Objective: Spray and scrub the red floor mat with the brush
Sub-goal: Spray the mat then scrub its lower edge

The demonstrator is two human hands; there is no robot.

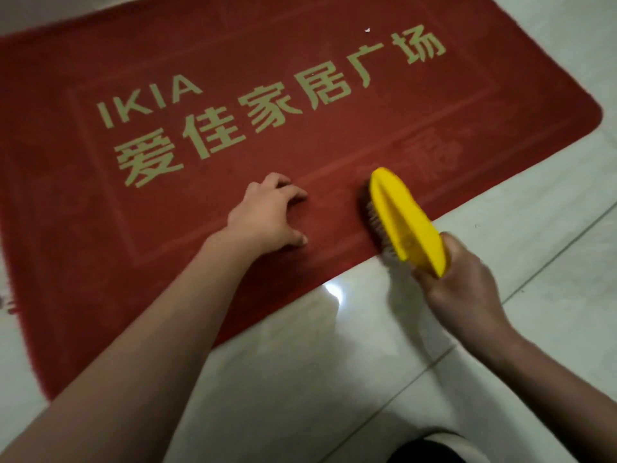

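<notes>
The red floor mat (200,202) with pale lettering lies on the tiled floor and fills most of the view. My left hand (267,215) rests on the mat near its front edge, fingertips spread and pressing down. My right hand (460,282) grips the rear end of a yellow scrub brush (404,218). The brush is tilted on its side, its brown bristles touching the mat close to the front edge, to the right of my left hand. No spray bottle is in view.
Glossy white floor tiles (334,345) surround the mat at the front and right, with a light glare near the mat's edge. A small white speck (367,29) lies on the mat's far part. A dark garment shows at the bottom edge.
</notes>
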